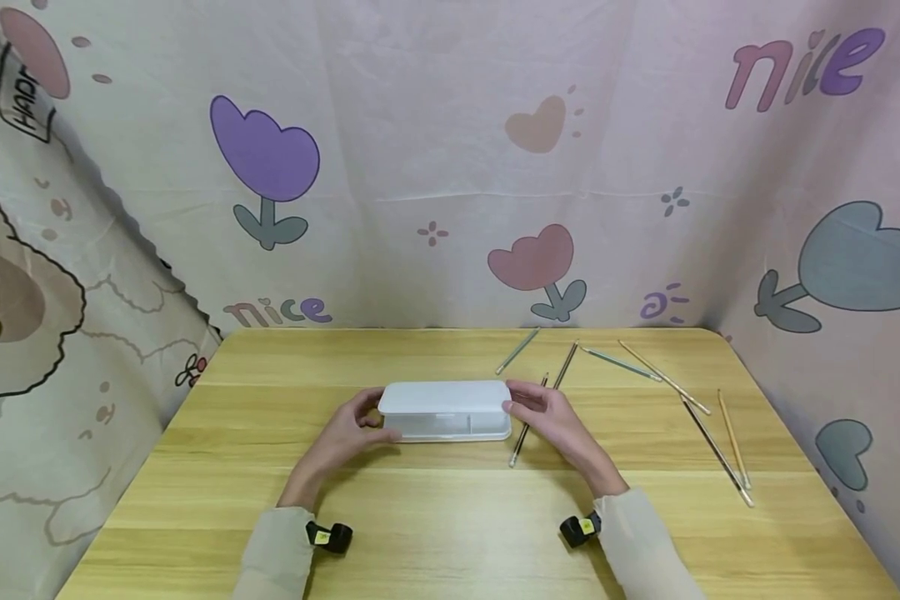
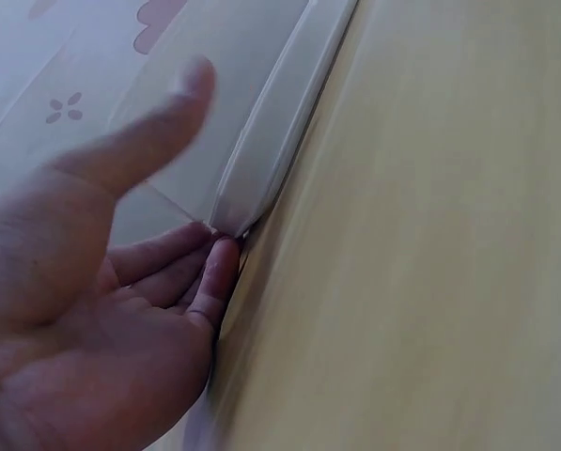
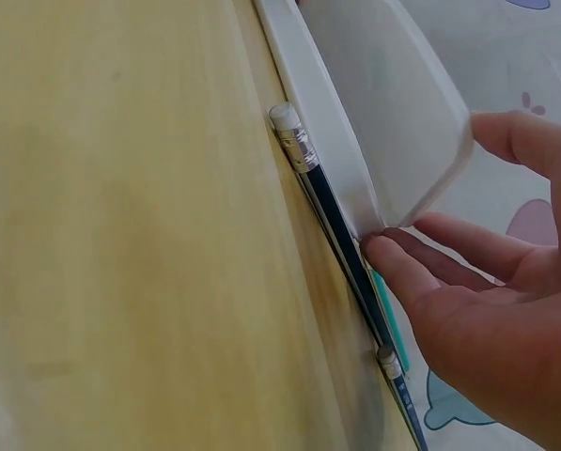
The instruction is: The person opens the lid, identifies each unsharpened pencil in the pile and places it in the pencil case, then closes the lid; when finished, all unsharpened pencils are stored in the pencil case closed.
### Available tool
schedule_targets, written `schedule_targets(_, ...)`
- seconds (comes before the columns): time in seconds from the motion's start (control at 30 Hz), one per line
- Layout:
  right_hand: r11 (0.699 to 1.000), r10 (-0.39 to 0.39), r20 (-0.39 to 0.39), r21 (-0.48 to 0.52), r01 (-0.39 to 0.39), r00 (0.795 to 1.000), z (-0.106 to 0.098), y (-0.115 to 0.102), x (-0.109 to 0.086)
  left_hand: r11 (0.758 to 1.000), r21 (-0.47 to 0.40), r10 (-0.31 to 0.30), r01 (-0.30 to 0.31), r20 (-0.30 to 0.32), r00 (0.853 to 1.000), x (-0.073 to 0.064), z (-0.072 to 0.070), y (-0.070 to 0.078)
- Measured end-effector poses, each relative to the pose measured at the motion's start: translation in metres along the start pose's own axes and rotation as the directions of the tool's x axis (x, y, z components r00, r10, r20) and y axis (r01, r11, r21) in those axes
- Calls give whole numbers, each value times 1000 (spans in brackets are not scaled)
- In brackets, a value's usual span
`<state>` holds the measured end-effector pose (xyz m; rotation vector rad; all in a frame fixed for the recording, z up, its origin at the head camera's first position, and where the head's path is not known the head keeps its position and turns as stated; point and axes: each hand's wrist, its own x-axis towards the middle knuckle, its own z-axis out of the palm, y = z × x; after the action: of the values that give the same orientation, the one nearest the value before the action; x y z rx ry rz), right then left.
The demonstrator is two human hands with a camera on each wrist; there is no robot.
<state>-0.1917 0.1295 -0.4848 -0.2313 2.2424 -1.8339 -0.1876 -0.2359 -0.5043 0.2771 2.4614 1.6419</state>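
Observation:
A white pencil case (image 1: pixel 447 427) lies lengthwise before me on the table, its lid (image 1: pixel 446 397) tilted up and a divider showing inside. At its left end is my left hand (image 1: pixel 345 433), with curled fingers at the case's end and the thumb by the front corner. In the left wrist view those fingertips meet the case's corner low by the tabletop. My right hand (image 1: pixel 558 421) holds the other end, thumb against the lid's edge and fingers low by the base. A dark pencil (image 3: pixel 332 211) with a white eraser lies just beside the case there.
More pencils lie loose on the wooden table (image 1: pixel 435 517): a grey-blue one (image 1: pixel 517 350) behind the case, and a tan one (image 1: pixel 663 377), a yellow one (image 1: pixel 733 437) and a dark one (image 1: pixel 716 450) on the right. A printed curtain (image 1: pixel 420 150) hangs behind the table.

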Motion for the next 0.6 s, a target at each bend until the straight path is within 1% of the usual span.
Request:
schedule_targets(0.2,1000,-26,45,17,25,999,0,2,1,1000,-3,12,-12,28,1000,-1,-4,0)
schedule_targets(0.37,999,-39,63,28,38,997,2,2,1,1000,-3,0,0,17,1000,-2,-4,1)
schedule_targets(0.47,999,-36,65,18,35,997,2,3,0,1000,-4,11,-10,26,1000,-1,-3,-1)
schedule_targets(0.6,998,-47,61,-32,49,997,3,5,0,1000,-11,20,-20,30,999,0,-1,-5)
